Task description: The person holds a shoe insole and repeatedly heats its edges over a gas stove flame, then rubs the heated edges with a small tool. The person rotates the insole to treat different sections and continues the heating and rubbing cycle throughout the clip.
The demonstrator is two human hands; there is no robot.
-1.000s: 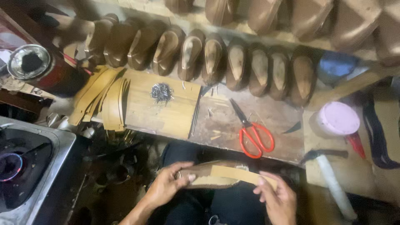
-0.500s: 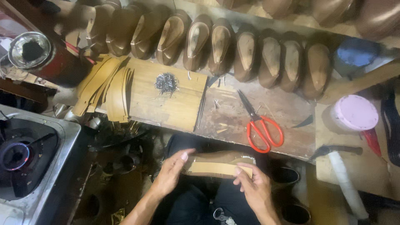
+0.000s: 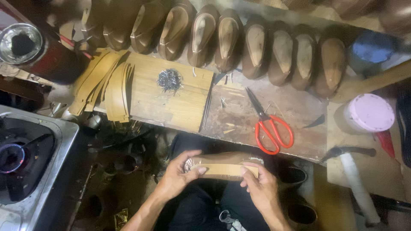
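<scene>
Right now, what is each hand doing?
Left hand: closed on the tan strip over the shoe last.
Right hand: gripping the strip's other end.

Your left hand (image 3: 177, 173) bare, no glove, ring or watch showing, your right hand (image 3: 259, 188) bare likewise, both your forearms uncovered with no sleeve in view, your lap in dark trousers, a small metal clip or key ring at your waist
</scene>
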